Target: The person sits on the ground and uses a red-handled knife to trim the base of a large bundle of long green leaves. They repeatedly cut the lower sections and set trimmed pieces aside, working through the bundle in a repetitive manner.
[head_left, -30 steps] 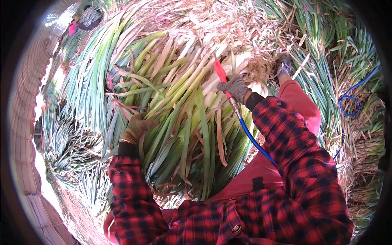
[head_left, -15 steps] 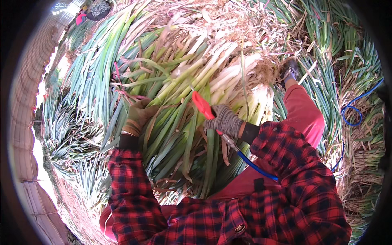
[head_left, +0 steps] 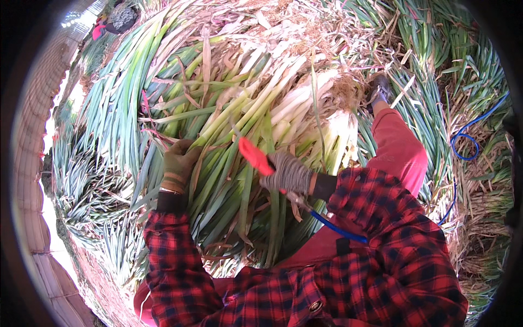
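Observation:
My gloved left hand (head_left: 180,163) is closed on the green leaves of a loose heap of long leeks (head_left: 256,103), whose white stems and roots point to the upper right. My gloved right hand (head_left: 286,171) grips a red air gun (head_left: 251,152) with a thin nozzle angled up-left over the leaves, right of my left hand. A blue hose (head_left: 338,229) runs from its metal fitting down toward my right sleeve.
More leeks (head_left: 436,43) lie in piles around me. My bent leg (head_left: 397,141) and shoe are at the right, beside a looped blue hose (head_left: 466,144). A wall or screen (head_left: 35,163) curves along the left. A small figure in pink (head_left: 99,31) appears at top left.
My right hand and the air gun have moved left and down over the leaves, toward my left hand. My left hand has shifted slightly upward, still closed on the leaves.

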Demonstrator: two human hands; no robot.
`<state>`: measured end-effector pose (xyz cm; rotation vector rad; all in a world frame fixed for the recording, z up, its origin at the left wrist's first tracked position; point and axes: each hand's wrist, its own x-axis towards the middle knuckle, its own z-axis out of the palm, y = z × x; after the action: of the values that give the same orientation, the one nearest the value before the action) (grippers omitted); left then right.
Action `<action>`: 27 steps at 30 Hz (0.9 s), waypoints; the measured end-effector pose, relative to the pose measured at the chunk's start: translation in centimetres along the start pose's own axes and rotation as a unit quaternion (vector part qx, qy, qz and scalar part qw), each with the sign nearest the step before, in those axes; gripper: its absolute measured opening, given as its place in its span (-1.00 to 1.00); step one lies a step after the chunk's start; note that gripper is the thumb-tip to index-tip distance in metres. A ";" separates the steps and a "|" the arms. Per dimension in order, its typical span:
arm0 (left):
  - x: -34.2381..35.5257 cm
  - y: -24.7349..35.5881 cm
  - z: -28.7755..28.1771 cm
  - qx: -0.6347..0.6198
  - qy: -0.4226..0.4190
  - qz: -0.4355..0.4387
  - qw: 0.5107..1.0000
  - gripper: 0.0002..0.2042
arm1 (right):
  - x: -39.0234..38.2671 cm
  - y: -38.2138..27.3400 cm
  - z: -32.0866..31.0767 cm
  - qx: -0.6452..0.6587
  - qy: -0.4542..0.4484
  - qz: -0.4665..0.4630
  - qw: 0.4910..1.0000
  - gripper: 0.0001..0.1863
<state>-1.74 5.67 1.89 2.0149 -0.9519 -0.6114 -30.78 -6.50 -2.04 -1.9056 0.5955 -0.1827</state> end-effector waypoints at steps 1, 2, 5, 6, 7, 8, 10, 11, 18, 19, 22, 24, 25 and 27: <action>-0.1 0.6 0.6 -0.024 -0.007 -0.005 1.000 -0.71 | 0.4 1.0 -1.2 0.009 0.028 0.030 0.999 -0.57; -0.2 1.1 1.1 -0.045 -0.014 -0.010 0.999 -0.72 | 1.2 2.2 -2.9 0.019 0.057 0.057 0.997 -0.58; -0.1 0.6 0.5 0.000 -0.010 -0.002 1.000 -0.72 | 3.1 3.4 -5.6 0.014 0.115 0.094 0.989 -0.57; -0.1 0.4 0.4 -0.013 -0.007 -0.004 1.000 -0.72 | 3.5 3.6 -6.2 0.005 0.132 0.102 0.986 -0.56; -0.4 1.0 0.7 -0.026 -0.006 -0.006 1.000 -0.72 | 3.8 4.3 -6.6 0.031 0.140 0.112 0.983 -0.56; -0.6 1.3 0.9 -0.039 -0.005 -0.009 0.999 -0.72 | 4.2 5.0 -6.8 0.058 0.149 0.122 0.980 -0.56; -0.6 1.0 0.9 -0.057 -0.016 -0.007 0.998 -0.73 | 4.6 5.9 -7.7 0.084 0.165 0.126 0.975 -0.56; -0.6 0.8 0.9 -0.065 -0.021 -0.007 0.998 -0.73 | 5.0 6.1 -7.9 0.064 0.163 0.116 0.978 -0.57; -0.7 0.7 1.5 -0.049 -0.030 -0.014 0.998 -0.75 | 6.6 7.7 -11.6 0.140 0.195 0.151 0.959 -0.60; -1.0 0.9 1.1 -0.039 -0.028 -0.021 0.999 -0.75 | 6.5 6.7 -11.5 0.097 0.178 0.146 0.968 -0.61; -0.9 0.5 1.4 -0.041 -0.042 -0.015 0.998 -0.73 | 6.8 7.1 -12.1 0.039 0.205 0.091 0.974 -0.62; -0.3 -0.4 1.8 -0.036 -0.053 0.009 0.998 -0.72 | 6.4 8.0 -13.3 0.082 0.182 0.130 0.971 -0.60; 0.0 -1.0 1.5 -0.021 -0.057 0.025 0.998 -0.72 | 6.2 7.5 -12.9 0.029 0.164 0.140 0.976 -0.62; 0.7 -0.8 0.7 0.045 -0.070 0.057 0.995 -0.72 | 5.5 5.9 -11.4 -0.157 0.129 0.017 0.979 -0.61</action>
<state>-1.46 5.12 0.77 2.0015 -1.1877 -0.6634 -32.34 -20.32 -3.49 -2.1920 0.8722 -0.3341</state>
